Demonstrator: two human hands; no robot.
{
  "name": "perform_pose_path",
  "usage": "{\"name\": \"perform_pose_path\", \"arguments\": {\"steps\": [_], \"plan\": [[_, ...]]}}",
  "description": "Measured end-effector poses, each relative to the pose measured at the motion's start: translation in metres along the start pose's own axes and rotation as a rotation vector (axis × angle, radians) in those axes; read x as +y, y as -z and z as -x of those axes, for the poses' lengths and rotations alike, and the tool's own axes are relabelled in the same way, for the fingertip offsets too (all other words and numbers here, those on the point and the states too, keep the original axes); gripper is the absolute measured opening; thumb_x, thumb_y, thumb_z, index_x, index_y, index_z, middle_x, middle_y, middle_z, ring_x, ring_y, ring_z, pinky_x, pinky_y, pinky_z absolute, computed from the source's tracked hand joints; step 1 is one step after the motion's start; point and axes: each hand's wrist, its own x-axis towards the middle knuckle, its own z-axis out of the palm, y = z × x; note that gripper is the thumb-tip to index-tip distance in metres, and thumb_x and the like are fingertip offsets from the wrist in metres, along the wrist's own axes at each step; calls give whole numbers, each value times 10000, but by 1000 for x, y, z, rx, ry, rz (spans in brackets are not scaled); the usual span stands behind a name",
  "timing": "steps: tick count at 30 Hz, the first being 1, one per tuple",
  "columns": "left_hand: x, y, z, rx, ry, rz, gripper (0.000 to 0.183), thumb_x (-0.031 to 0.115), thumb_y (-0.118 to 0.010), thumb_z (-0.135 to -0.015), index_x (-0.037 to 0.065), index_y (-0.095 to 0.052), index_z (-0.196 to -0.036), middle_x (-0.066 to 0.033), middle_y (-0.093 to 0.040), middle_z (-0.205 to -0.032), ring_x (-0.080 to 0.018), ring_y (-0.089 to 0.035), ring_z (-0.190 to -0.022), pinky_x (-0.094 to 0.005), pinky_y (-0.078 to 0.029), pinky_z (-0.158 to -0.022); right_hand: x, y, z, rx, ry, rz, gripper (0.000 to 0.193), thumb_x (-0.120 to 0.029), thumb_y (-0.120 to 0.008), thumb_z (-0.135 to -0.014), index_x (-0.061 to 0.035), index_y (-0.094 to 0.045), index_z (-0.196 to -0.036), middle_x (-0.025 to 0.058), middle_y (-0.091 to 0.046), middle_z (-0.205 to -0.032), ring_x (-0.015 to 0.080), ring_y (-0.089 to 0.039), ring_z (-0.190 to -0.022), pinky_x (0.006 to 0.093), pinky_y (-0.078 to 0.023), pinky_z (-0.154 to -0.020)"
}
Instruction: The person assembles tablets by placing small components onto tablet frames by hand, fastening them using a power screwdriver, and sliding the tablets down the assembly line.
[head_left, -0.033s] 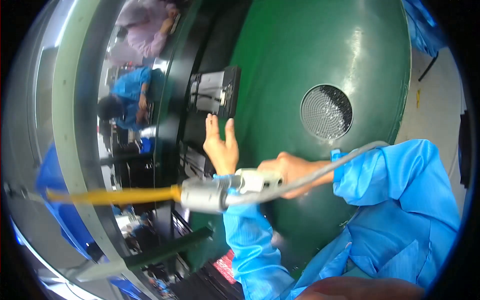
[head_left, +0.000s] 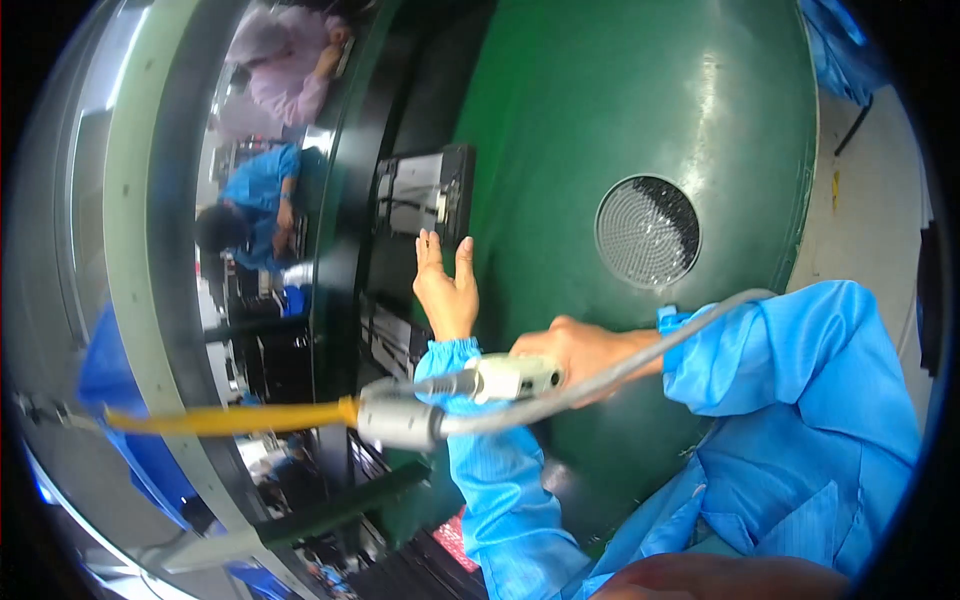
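My left hand point(head_left: 447, 295) is open, its fingers stretched out and reaching the near edge of a black-framed unit point(head_left: 463, 205). That unit has a silvery panel and dark cables. Closer to me, my right hand point(head_left: 590, 350) is wrapped round a cream-coloured corded electric screwdriver point(head_left: 505, 380). Its working tip is hidden. A thick grey cable point(head_left: 600, 378) passes in front of the right hand and forearm. It runs into a grey sleeve point(head_left: 398, 420), from which a yellow strap point(head_left: 235, 418) stretches to the left.
A round dish point(head_left: 640, 240) of small shiny pieces stands on the green work surface point(head_left: 560, 120). Another dark unit with cables point(head_left: 390, 335) lies left of my left wrist. Beyond a metal frame point(head_left: 135, 210), people work farther left. Blue cloth point(head_left: 845, 50) hangs at the upper right.
The whole view has shifted slightly. The yellow strap and grey sleeve sit a little lower in the picture. Both hands keep nearly the same pose, the right still round the screwdriver.
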Motion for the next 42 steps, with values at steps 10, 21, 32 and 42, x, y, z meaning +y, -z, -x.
{"name": "perform_pose_path", "arguments": {"steps": [10,21,32,42], "plan": [[-44,-26,-59,-218,-146,-324,535,208,-762,-612,-79,-570,-1021,-243,-584,-1052,-382,-578,-942,-390,-461,-857,12,3,17,-26,-74,-61,387,-36,-647,-622,-27,-562,-1000,153,-645,-731,322,-631,-631,395,-507,-565],[-1,-15,3,138,4,-374,471,91,-622,-589,-44,-598,-1040,-206,-593,-1095,-355,-586,-971,-368,-453,-889,6,14,12,7,-82,-57,231,-60,-578,-663,-9,-539,-885,199,-599,-731,406,-588,-710,464,-470,-603],[62,4,177,170,-26,-204,615,19,-660,-534,-10,-542,-1137,-159,-542,-1206,-330,-483,-1162,-523,-299,-988,-45,42,-13,93,-125,-242,302,-27,-707,-722,6,-583,-995,23,-593,-662,63,-519,-449,208,-414,-409],[128,7,259,34,-54,114,597,182,-798,-630,-22,-543,-1129,-189,-534,-1214,-366,-456,-1191,-547,-262,-1005,-29,79,-9,158,-188,-76,377,-16,-680,-710,31,-547,-1060,1,-525,-571,69,-486,-433,220,-401,-400]]}}
